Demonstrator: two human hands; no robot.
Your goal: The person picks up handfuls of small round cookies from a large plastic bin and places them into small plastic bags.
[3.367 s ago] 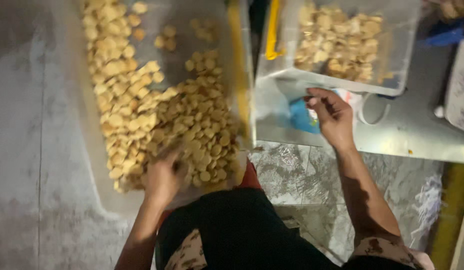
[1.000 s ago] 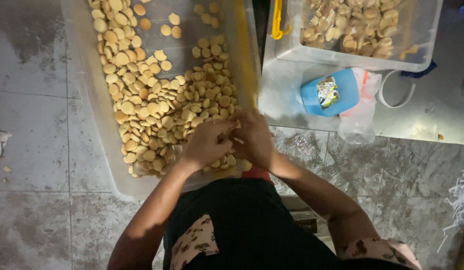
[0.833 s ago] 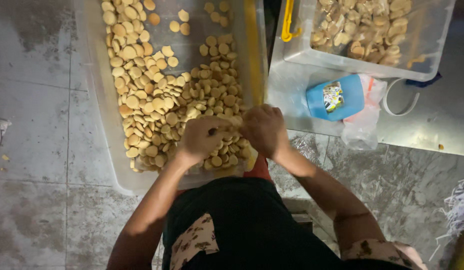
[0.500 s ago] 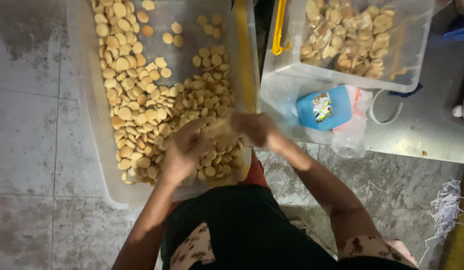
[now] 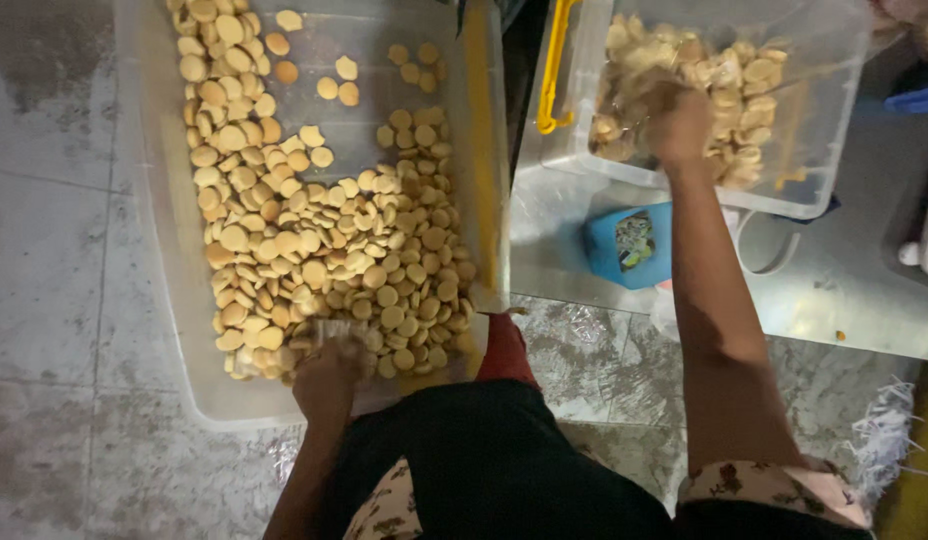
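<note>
From the head camera, looking straight down, the left hand [image 5: 327, 372] rests at the near end of a large clear plastic tub [image 5: 154, 200] on the grey tiled floor [image 5: 44, 300], its fingers down among the round tan biscuits [image 5: 324, 240] that cover most of the tub's bottom. The hand is blurred and its fingers are curled into the heap, but whether they are closed around any biscuits cannot be told. The biscuits lie thickest along the left wall and across the near half, with a few loose ones scattered on the bare bottom at the far end. The right hand [image 5: 676, 122] is stretched forward, well apart from the left, and sits inside a smaller clear bin [image 5: 834, 170] with a yellow latch handle [image 5: 554, 70]. This bin stands on a low metal surface [image 5: 864, 290] and holds a pile of filled biscuits [image 5: 744, 90]. The fingers point down into that pile and are hidden by the back of the hand, so their grip cannot be told either. Just in front of the bin, under the right forearm, lies a blue pouch [image 5: 624, 245]. The person's dark clothing fills the bottom edge of the view.
</note>
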